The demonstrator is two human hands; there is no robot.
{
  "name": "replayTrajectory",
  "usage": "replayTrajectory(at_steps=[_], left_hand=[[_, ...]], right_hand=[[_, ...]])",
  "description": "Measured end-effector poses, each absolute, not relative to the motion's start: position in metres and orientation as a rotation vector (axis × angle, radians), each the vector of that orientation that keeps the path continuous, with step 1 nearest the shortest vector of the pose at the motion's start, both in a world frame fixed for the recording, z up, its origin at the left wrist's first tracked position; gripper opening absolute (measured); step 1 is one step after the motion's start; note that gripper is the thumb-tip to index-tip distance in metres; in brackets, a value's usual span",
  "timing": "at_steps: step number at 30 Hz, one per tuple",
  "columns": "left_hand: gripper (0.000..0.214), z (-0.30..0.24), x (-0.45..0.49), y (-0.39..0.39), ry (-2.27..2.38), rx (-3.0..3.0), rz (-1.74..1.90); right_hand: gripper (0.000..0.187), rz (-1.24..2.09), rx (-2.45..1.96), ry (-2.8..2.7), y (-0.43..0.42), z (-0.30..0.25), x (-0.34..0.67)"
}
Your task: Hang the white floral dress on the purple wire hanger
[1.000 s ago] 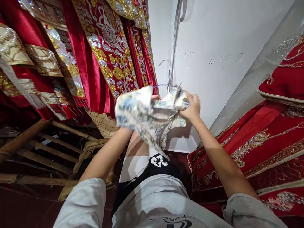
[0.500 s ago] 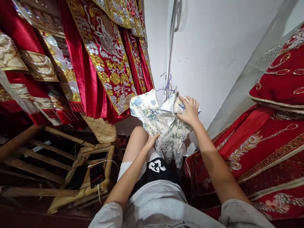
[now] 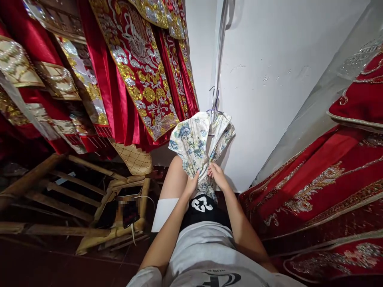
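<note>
The flowered cloth (image 3: 194, 143) hangs down in front of me. A wire hanger (image 3: 214, 107) sits at the top of the cloth. My left hand (image 3: 191, 184) and right hand (image 3: 217, 175) are at its bottom end, side by side, each grip pinched tight on it. Red and gold robes (image 3: 134, 71) hang just left of it.

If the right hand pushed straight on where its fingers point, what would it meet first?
The right hand is touching the hanging floral garment; beyond that, probably the white wall.
</note>
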State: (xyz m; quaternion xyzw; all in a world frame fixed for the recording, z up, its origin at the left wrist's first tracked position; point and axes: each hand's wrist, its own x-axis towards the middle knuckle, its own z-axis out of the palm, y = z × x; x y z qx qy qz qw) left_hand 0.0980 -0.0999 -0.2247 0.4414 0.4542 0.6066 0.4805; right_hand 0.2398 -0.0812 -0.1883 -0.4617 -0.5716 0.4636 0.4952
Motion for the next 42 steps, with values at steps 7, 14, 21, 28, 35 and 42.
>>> replayTrajectory(at_steps=[7,14,21,28,35,42], left_hand=[[0.069,-0.219,0.107,-0.105,1.094,1.172,1.433],[0.072,-0.236,0.099,-0.113,1.525,1.31,1.764],[0.035,-0.236,0.126,-0.119,1.44,1.997,1.701],[0.015,-0.212,0.123,-0.115,1.43,2.126,1.394],[0.017,-0.183,0.113,-0.118,1.493,2.414,0.732],[0.017,-0.101,0.095,-0.085,1.215,2.273,1.107]], right_hand=[[0.034,1.105,-1.103,-1.39,-0.084,-0.176,0.253],[0.024,1.173,-1.126,-1.327,-0.088,-0.17,0.258],[0.021,1.343,-1.116,-1.465,-0.103,-0.157,0.259],[0.015,1.325,-1.074,-1.359,-0.087,-0.116,0.266],[0.013,1.229,-0.864,-1.05,0.0,0.005,0.262],[0.021,1.127,-0.801,-1.105,-0.013,0.023,0.251]])
